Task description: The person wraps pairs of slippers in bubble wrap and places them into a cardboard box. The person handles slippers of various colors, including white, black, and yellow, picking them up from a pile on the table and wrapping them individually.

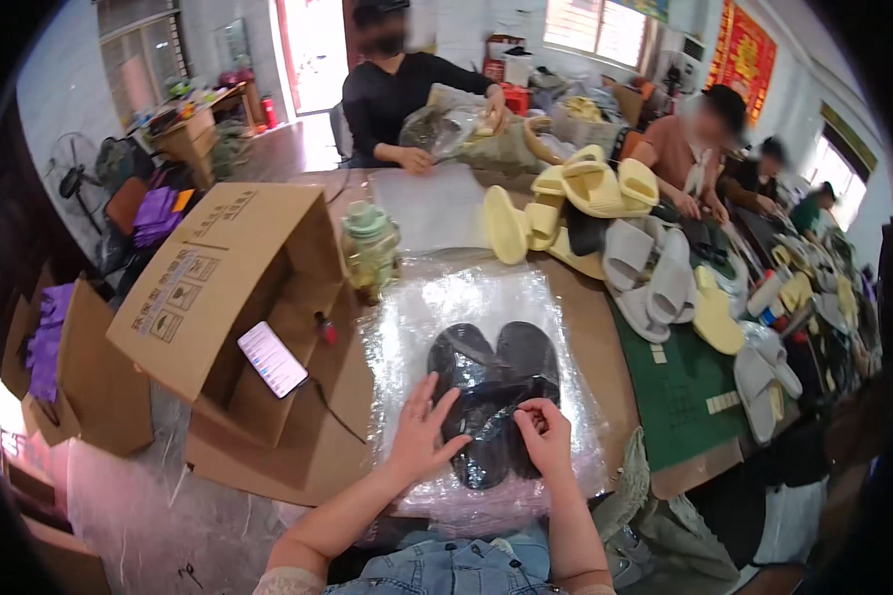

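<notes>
Spreading fingers: left hand [423, 436]; right hand [546, 434], fingers bunched, anything pinched indistinct. Beneath fingertips, black slippers [479, 392], partly hidden.

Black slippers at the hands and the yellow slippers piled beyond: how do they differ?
The black slippers look glossy under clear plastic; the yellow slippers look matte, with no wrap visible. The black slippers lie side by side; the yellow slippers are heaped at mixed angles. Both are footwear.

Workshop: heaped slippers [670, 278], plastic sleeves [407, 317], cardboard box [223, 243], workers [377, 109] at tables.
</notes>
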{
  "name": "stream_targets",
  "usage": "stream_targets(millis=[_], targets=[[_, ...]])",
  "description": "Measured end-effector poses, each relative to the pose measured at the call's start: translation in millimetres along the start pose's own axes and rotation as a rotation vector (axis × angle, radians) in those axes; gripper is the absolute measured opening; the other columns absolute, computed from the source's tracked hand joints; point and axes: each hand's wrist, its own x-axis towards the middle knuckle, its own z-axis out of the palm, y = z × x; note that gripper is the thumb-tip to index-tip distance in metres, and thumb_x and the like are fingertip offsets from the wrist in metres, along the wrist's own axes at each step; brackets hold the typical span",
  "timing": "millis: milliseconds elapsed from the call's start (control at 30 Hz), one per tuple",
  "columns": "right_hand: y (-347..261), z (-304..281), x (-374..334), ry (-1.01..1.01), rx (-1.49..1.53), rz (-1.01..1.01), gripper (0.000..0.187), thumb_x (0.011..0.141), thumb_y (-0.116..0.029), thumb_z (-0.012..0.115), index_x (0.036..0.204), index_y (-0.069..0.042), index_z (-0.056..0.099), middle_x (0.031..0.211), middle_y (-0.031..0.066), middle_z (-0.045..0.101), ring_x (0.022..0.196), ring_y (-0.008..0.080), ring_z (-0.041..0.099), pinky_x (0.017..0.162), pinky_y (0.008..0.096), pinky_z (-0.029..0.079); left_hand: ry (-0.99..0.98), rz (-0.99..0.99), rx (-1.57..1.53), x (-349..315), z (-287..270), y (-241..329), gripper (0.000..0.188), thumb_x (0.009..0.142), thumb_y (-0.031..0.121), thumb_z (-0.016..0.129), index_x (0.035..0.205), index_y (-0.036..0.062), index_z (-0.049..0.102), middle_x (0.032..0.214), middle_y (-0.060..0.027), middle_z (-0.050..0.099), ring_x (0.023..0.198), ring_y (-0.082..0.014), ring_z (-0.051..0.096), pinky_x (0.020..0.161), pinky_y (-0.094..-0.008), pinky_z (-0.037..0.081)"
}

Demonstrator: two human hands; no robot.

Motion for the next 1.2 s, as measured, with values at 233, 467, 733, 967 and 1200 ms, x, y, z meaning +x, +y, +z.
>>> stream_targets(millis=[233,467,733,967,1200], targets=[[-23.2,3.2,10.8,0.076,-0.659,-0.107,0.046,0.086,-0.042,0.077,0.102,0.0,0.069,0.084,0.0168,0.069,0.076,0.0359,0.068,0.071,0.0434,0.054,0.026,-0.011,-0.066,-0.8,3.5,-4.9,0.08,0.085,0.042,0.075,0.152,0.0116,0.043,0.163,-0.0215,0.028,0.147,-0.0505,0.025,0.118,-0.0564,0.027],[4.4,42.0,45.7,0.076,-0.774,-0.133,0.045,0.085,-0.041,0.075,0.094,0.0,0.059,0.089,0.0221,0.067,0.08,0.0408,0.068,0.073,0.0478,0.055,-0.078,0.028,0.048,-1.5,8.2,-9.9,0.076,0.088,0.041,0.072,0.153,0.0156,0.042,0.165,-0.0193,0.025,0.145,-0.0512,0.028,0.116,-0.0564,0.03],[14.7,22.9,41.4,0.172,-0.568,-0.127,0.027,0.085,-0.027,0.072,0.08,-0.004,0.057,0.067,0.0165,0.064,0.068,0.0408,0.066,0.062,0.0502,0.05,0.056,-0.053,-0.11,-4.3,10.1,-7.7,0.078,0.09,0.043,0.069,0.151,0.0037,0.04,0.16,-0.0268,0.03,0.14,-0.0483,0.039,0.114,-0.0544,0.033],[31.4,-50.5,-14.3,0.402,-0.5,-0.092,0.021,0.084,-0.019,0.072,0.077,-0.004,0.06,0.063,0.0125,0.061,0.058,0.0316,0.063,0.057,0.0437,0.049,-0.113,-0.041,0.119,0.8,14.4,-5.1,0.06,0.089,0.034,0.069,0.134,-0.0031,0.057,0.149,-0.0265,0.047,0.139,-0.044,0.043,0.115,-0.0535,0.031],[100.8,-209.6,-154.1,1.156,-0.268,-0.169,0.013,0.093,-0.003,0.062,0.102,0.005,0.062,0.091,0.0086,0.064,0.08,0.0132,0.056,0.072,0.0299,0.046,-0.084,-0.076,0.1,-5.3,10.7,-3.4,0.054,0.088,0.026,0.07,0.133,-0.0025,0.059,0.149,-0.0256,0.047,0.139,-0.0433,0.042,0.116,-0.0525,0.03]])
